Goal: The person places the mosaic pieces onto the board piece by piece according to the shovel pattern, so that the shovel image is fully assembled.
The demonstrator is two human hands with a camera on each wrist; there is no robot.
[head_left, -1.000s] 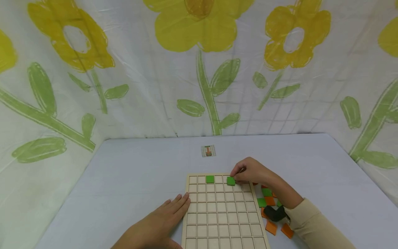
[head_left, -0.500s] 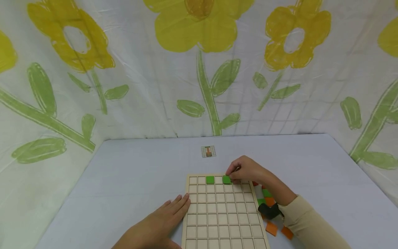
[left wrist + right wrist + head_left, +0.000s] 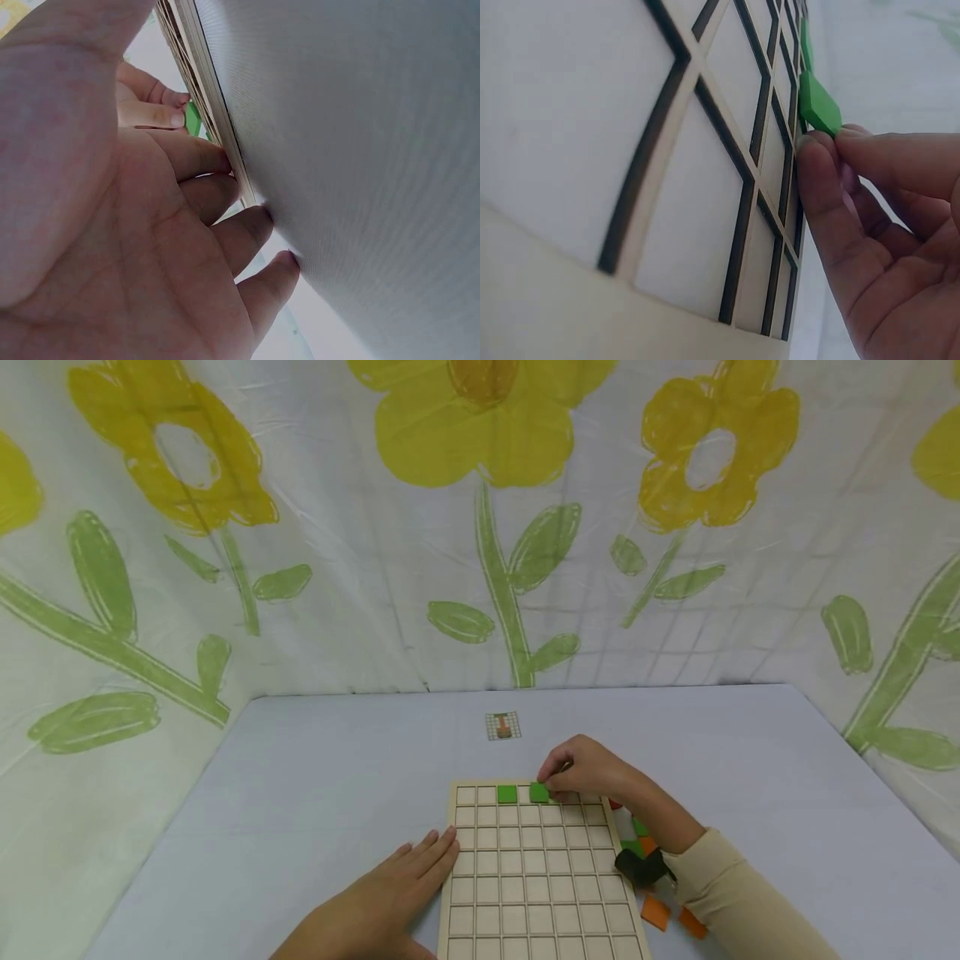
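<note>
A pale wooden grid board (image 3: pixel 510 889) lies on the table with a green square tile (image 3: pixel 507 794) set in its far row. My right hand (image 3: pixel 588 768) pinches a second green tile (image 3: pixel 539 792) between thumb and fingers over that row, just right of the first. In the right wrist view the held tile (image 3: pixel 820 103) is tilted above the grid. My left hand (image 3: pixel 382 897) lies flat beside the board, its straight fingertips touching the left edge. The left wrist view shows those fingers (image 3: pixel 251 232) against the board's side.
Loose orange tiles (image 3: pixel 656 912) and green tiles (image 3: pixel 632 847), with a bit of red, lie right of the board, partly hidden by the right arm. A small card (image 3: pixel 502 725) with a gridded picture lies beyond the board. A flower-patterned curtain (image 3: pixel 337 610) stands behind the table.
My right hand has moved left along the far row with the pinched green tile, closer to the first green tile. My left hand has stayed in place.
</note>
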